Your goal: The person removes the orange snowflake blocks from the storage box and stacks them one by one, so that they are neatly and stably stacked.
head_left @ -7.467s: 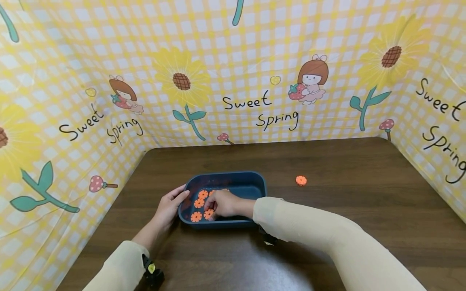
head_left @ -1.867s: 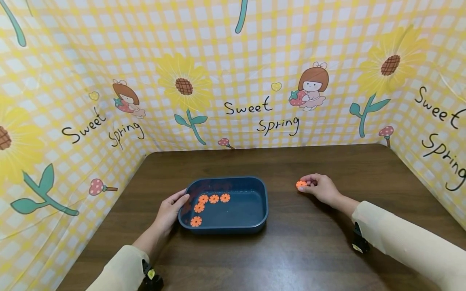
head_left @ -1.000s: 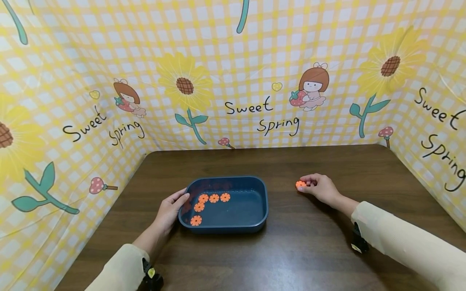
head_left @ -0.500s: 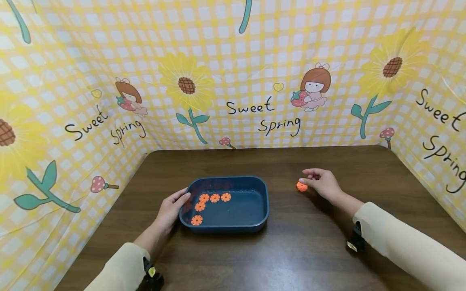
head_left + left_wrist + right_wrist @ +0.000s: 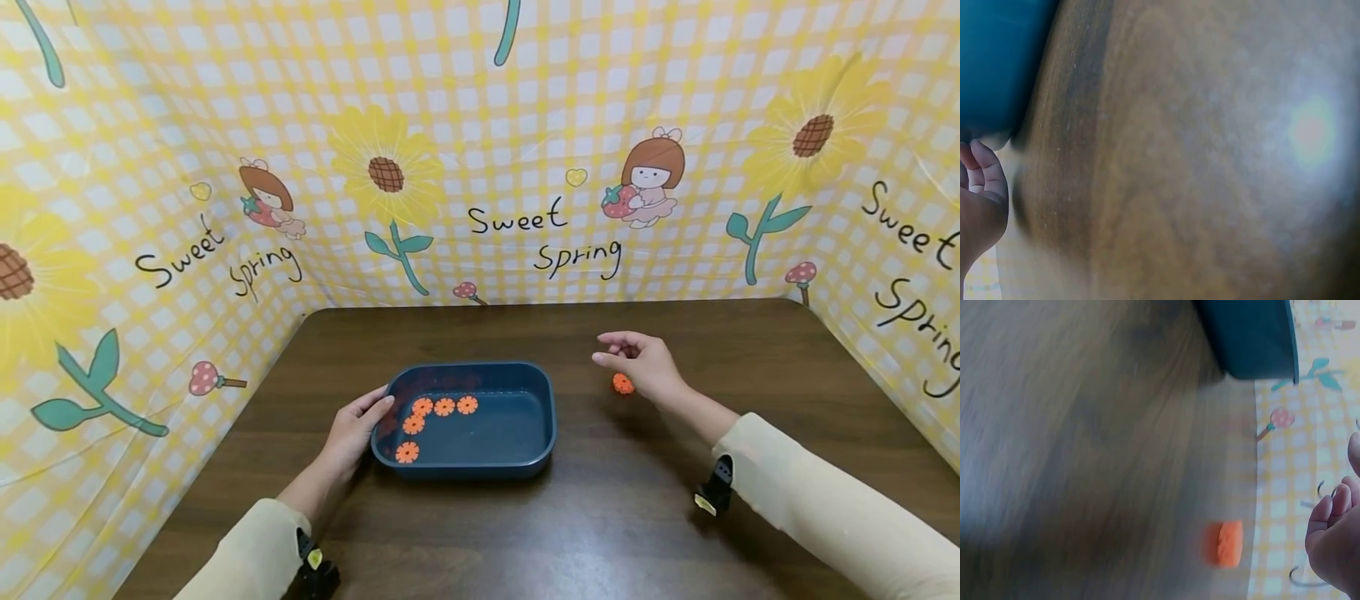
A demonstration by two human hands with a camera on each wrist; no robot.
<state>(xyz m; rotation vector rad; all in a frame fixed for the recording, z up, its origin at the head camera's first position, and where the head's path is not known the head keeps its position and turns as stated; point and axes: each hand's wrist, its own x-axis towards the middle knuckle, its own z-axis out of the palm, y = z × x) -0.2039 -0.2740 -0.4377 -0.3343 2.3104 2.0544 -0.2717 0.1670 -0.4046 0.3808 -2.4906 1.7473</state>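
Biggest: cloth [image 5: 495,125], yellow/white check, slightly wrinkled, printed w/ flowers & "Sweet Spring", hung beyond L hand [image 5: 351,432] & R hand [image 5: 642,364] and out to both sides. Below both hands: brown wood-grain table [image 5: 600,533], smooth, light glare nr side, rounded far corners. Immed. R of L hand: dk-blue tray [image 5: 502,433], approx. rect. w/ rounded corners, smooth walls; L hand grips its L end, thumb at rim. R hand well apart from tray, above table, fingers loosely bent, holding nothing. Smallest: 5 orange discs [image 5: 444,407], notched edges, in tray, bent row at the end nr L hand. 1 more orange piece [image 5: 622,384] on table just under R hand, apart from fingers; looks thick side-on.
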